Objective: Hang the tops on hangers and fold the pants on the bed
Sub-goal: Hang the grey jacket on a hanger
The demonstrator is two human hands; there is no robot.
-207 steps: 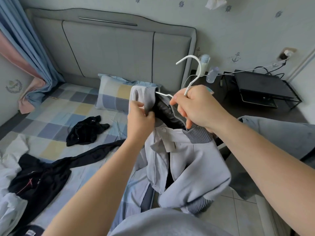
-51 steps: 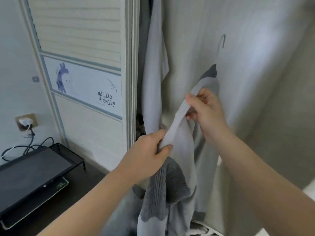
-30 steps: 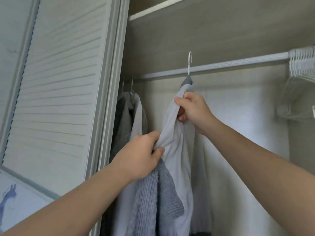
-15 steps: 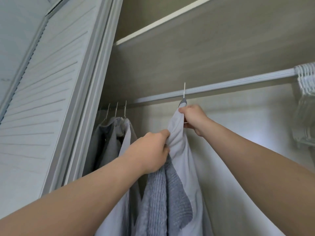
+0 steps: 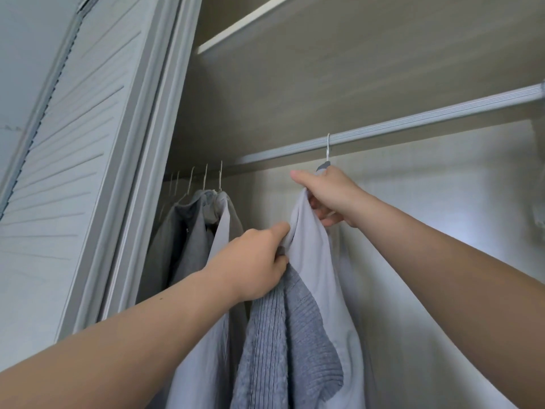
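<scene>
Grey top (image 5: pixel 309 261) on hanger (image 5: pixel 328 149) at rail (image 5: pixel 413 125), clutched by left grip (image 5: pixel 253 264) and right grip (image 5: pixel 327 196); hanging step; next, confirm hook seated, release.

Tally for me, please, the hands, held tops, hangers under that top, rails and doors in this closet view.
Hands: 2, left and right, both gripping the top
Top: 1
Hanger: 1, hook over the rail
Rail: 1
Door: 1
Total: 6
Clothes hung at left are bunched; their number cannot be told.
</scene>
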